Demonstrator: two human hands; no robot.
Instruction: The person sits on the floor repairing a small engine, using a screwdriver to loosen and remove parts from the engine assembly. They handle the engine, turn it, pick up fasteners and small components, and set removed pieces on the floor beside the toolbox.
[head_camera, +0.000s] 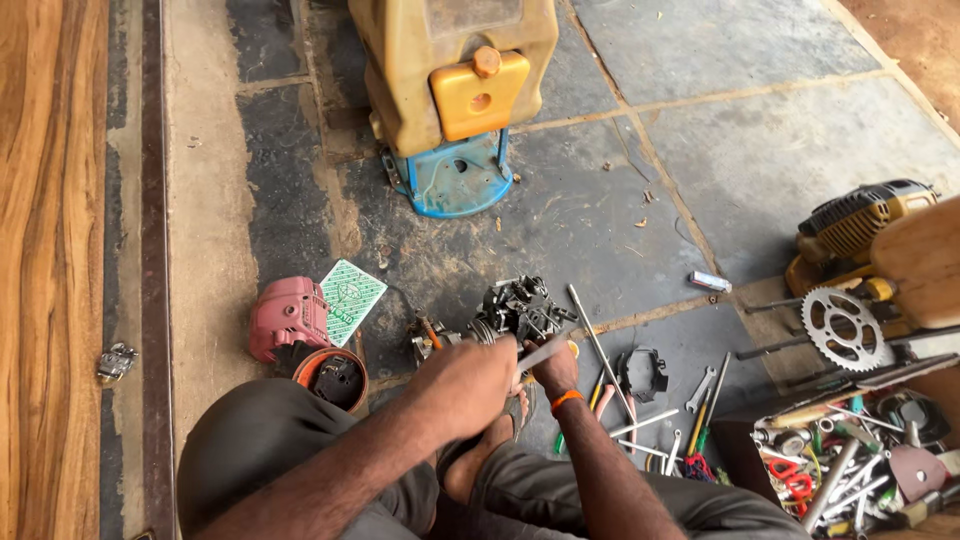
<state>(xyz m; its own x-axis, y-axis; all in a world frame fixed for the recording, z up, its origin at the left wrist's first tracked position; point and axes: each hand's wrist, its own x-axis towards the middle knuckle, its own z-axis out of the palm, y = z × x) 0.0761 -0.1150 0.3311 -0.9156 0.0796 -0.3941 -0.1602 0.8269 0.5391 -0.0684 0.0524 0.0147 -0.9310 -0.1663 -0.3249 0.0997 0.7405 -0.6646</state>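
A stone-slab floor (760, 150) carries everything. Taking the engine block (520, 308) as landmark: a yellow tank (450, 60) on a blue stand (455, 180) lies beyond it, a red cover (285, 318) and green packet (350, 297) to its left, loose tools (640, 420) and a sprocket (845, 328) to its right.

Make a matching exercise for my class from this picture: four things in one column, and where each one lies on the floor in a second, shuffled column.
Things:
1. yellow tank
2. red engine cover
3. toothed sprocket
4. small engine

Places:
A. far right, beside the yellow machine
B. top middle, standing on a blue base
C. centre, just in front of the two hands
D. left, next to a green patterned card

Pairs: 1-B, 2-D, 3-A, 4-C
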